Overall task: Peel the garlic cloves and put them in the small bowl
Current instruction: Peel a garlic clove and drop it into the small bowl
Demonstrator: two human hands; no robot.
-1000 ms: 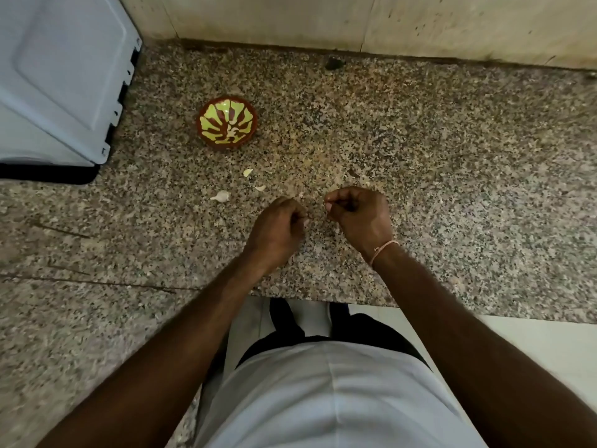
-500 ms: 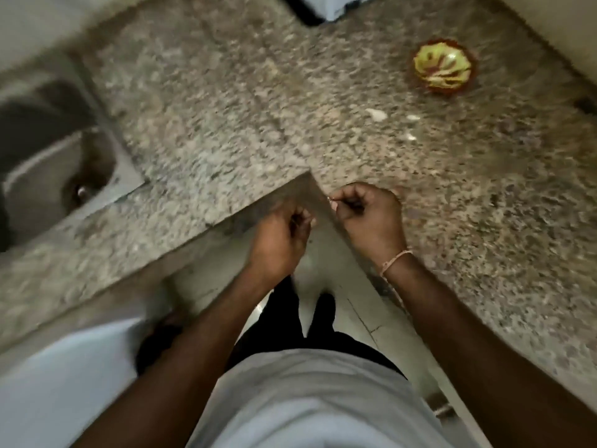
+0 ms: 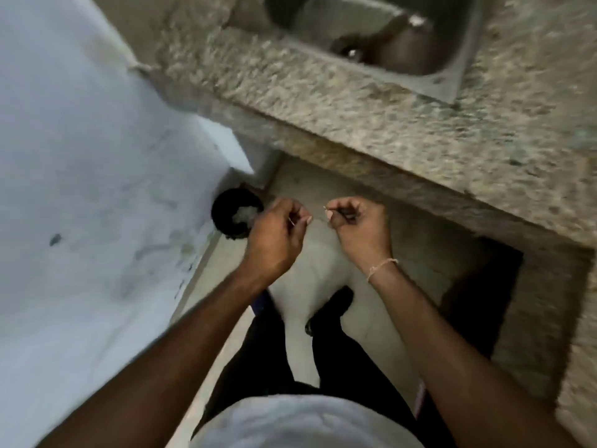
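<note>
Both hands are held over the floor, away from the counter. My left hand (image 3: 277,234) has its fingers curled and pinches a thin pale sliver that looks like garlic skin (image 3: 292,222). My right hand (image 3: 358,226), with a thin cord at the wrist, pinches a tiny scrap of skin (image 3: 325,207) between thumb and fingertip. The two hands are a short gap apart. No whole clove shows in either hand. The small bowl and the loose cloves are out of view.
A black bin (image 3: 226,208) with something pale inside stands on the floor just left of my left hand, against a white wall (image 3: 80,189). The speckled granite counter (image 3: 355,124) runs across the top, with a steel sink (image 3: 387,37) set in it. My feet stand below.
The view swung left from the counter with the bowl to the floor, sink and bin. Both hands left the countertop and now hang near the bin, still pinching.
</note>
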